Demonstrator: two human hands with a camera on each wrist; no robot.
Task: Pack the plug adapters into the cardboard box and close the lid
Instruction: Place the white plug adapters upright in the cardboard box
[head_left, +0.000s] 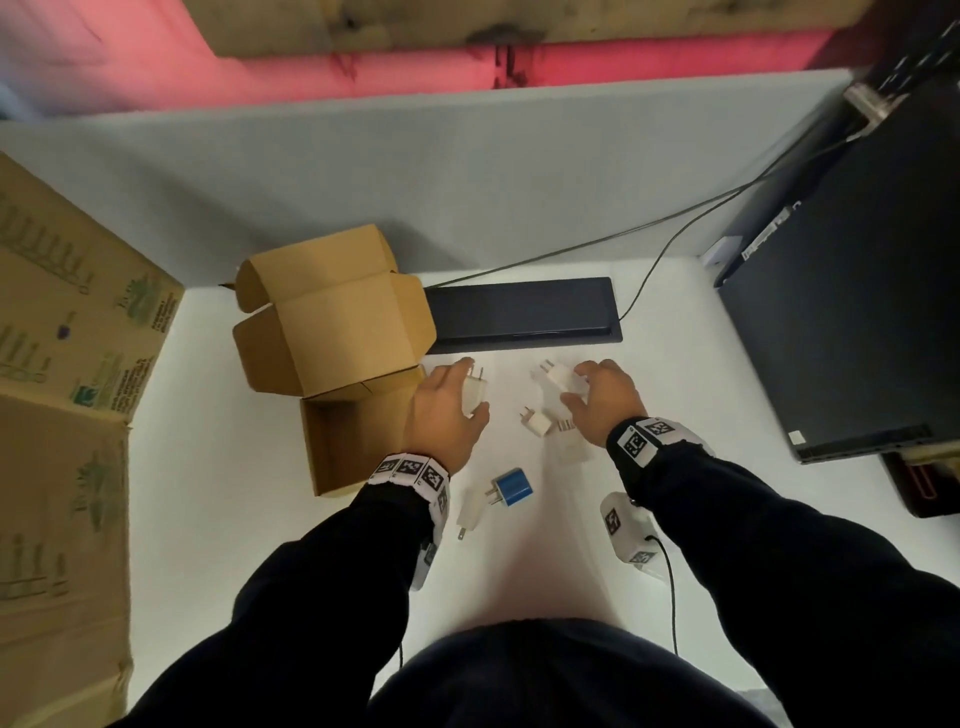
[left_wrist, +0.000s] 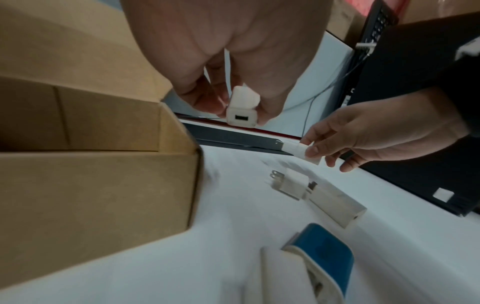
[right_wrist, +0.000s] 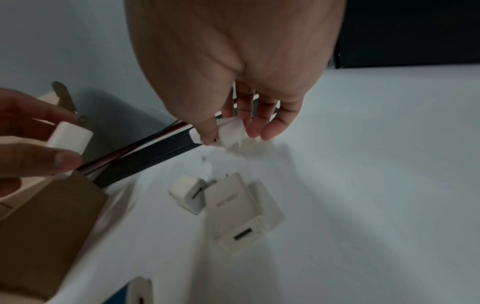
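Note:
The small cardboard box (head_left: 343, 441) stands open on the white table, its lid (head_left: 332, 317) folded back. Just right of the box, my left hand (head_left: 449, 410) holds a white plug adapter (head_left: 475, 392), prongs pointing away; the left wrist view shows its USB end (left_wrist: 240, 118) between thumb and fingers. My right hand (head_left: 597, 400) pinches another white adapter (head_left: 558, 376), also seen in the right wrist view (right_wrist: 231, 131). On the table lie a small white adapter (head_left: 537, 423), a longer white adapter (head_left: 571, 441), a blue adapter (head_left: 511, 486) and a white adapter (head_left: 471, 512).
A black flat panel (head_left: 519, 314) with a cable lies behind the hands. A black computer case (head_left: 852, 312) stands on the right. A large printed carton (head_left: 67, 389) fills the left side. A grey partition (head_left: 415, 182) closes the back.

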